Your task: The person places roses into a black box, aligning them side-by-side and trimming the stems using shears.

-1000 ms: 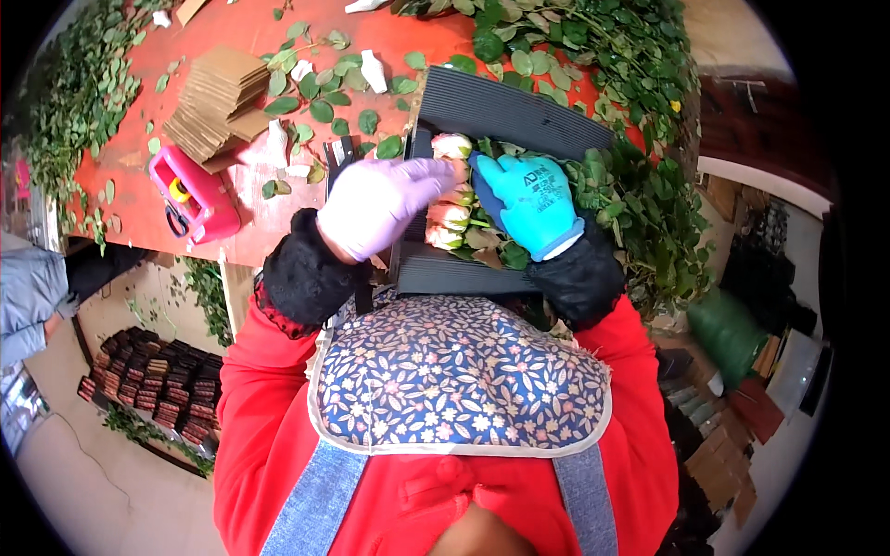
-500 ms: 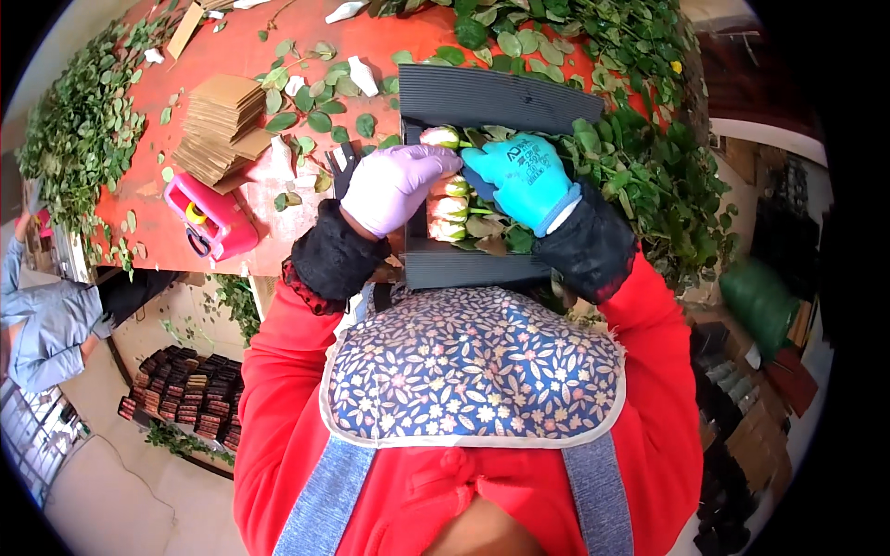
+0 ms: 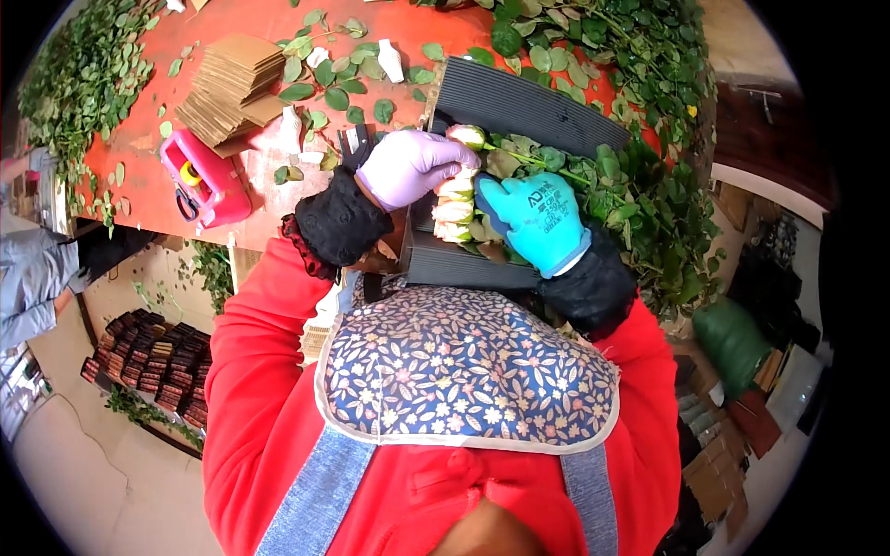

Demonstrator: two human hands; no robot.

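Observation:
A row of pale pink roses (image 3: 454, 211) lies in a black corrugated wrap (image 3: 528, 107), heads to the left and leafy stems to the right. My left hand (image 3: 408, 170), in a lilac glove, is closed with its fingertips pinching at a rose head in the row. One rose (image 3: 466, 137) lies just above those fingertips, its green stem running right. My right hand (image 3: 540, 221), in a blue coated glove, curls over the stems just behind the heads. What its fingertips hold is hidden.
A stack of brown cardboard pieces (image 3: 232, 88) and a pink plastic container (image 3: 206, 181) stand on the red table (image 3: 139, 171) at left. Loose leaves and white pieces (image 3: 389, 61) are scattered about. Leafy stems (image 3: 640, 74) heap at right. Another person (image 3: 37, 278) is at far left.
The view has shifted, so the wrap sits farther right and tilted. My right hand has moved lower, uncovering the top rose's stem. My left hand stays by the rose heads.

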